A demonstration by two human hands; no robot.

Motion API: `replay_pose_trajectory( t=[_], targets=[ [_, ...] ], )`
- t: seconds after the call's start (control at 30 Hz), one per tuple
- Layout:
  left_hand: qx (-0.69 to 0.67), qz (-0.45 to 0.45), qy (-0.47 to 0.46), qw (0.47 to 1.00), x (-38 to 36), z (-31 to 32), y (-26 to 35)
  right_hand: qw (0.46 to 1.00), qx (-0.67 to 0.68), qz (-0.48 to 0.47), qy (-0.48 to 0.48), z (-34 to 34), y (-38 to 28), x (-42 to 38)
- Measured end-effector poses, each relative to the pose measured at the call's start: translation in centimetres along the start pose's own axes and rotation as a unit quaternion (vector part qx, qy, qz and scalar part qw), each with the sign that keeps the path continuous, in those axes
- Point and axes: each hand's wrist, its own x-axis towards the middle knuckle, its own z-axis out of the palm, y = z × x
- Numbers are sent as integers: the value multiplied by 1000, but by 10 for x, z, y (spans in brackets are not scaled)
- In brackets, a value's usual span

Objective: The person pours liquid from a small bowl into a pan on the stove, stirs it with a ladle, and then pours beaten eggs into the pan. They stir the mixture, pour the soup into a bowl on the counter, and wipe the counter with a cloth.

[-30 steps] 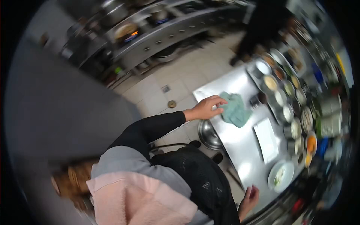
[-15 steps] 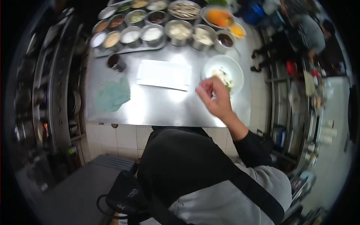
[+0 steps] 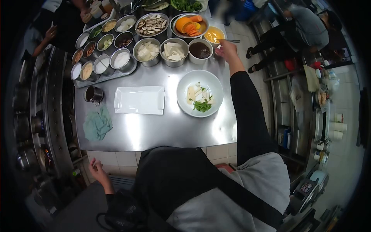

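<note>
My right hand reaches to the back right of the table, beside a pot of dark sauce. Its fingers are closed at a thin metal utensil handle; the utensil's other end is hidden. Just behind is a bowl of yellow liquid, perhaps beaten egg. Below the table's front edge hangs my left hand, fingers apart and holding nothing. A large white bowl contains pale strips and chopped green herbs. To its left lies a bare white rectangular plate.
Several metal containers of ingredients stand behind, including sliced mushrooms, white pieces and carrot with orange. A teal cloth and metal cup are at left. Other people stand beyond the table.
My right hand has moved from over the white bowl to the sauce pot and the utensil handle. My left hand has come into view. The camera view has shifted, showing more of the table's back.
</note>
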Motion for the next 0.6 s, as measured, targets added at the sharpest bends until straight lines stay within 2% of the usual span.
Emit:
replay_pose_trajectory(
  t=[0.07, 0.13, 0.23, 0.3, 0.33, 0.37, 0.4, 0.43, 0.47, 0.53, 0.6],
  targets=[
    [-12, 21, -33, 999, 5, 16, 30, 999, 8, -15, -27, -4, 5, 19],
    [-33, 3, -47, 998, 1, 29, 47, 998, 12, -33, -50, -11, 6, 31],
    [-66, -9, -90, 994, -5, 46, 54, 986, -105, -121, -42, -37, 9, 33],
    [-74, -8, -118, 990, -6, 53, 59, 956, -205, -205, -46, -63, 11, 34],
    [-80, -9, -124, 989, -9, 58, 65, 855, -428, -285, -63, -84, 13, 52],
    [-86, 26, -93, 992, -19, 71, 81, 881, -382, -273, -60, -93, 3, 27],
    [-125, -8, -103, 987, -24, 81, 95, 867, -357, -344, 35, -97, 10, 47],
    [-166, -43, -117, 978, -21, 91, 90, 872, -395, -286, 29, -98, -19, 17],
    [-204, -63, -149, 965, -25, 98, 99, 905, -351, -241, -7, -97, -51, -32],
    [-253, -94, -237, 933, -28, 110, 118, 896, -362, -256, -9, -94, -90, -86],
    [-271, -114, -328, 898, -26, 111, 136, 910, -333, -240, -56, -91, -105, -126]
  ],
)
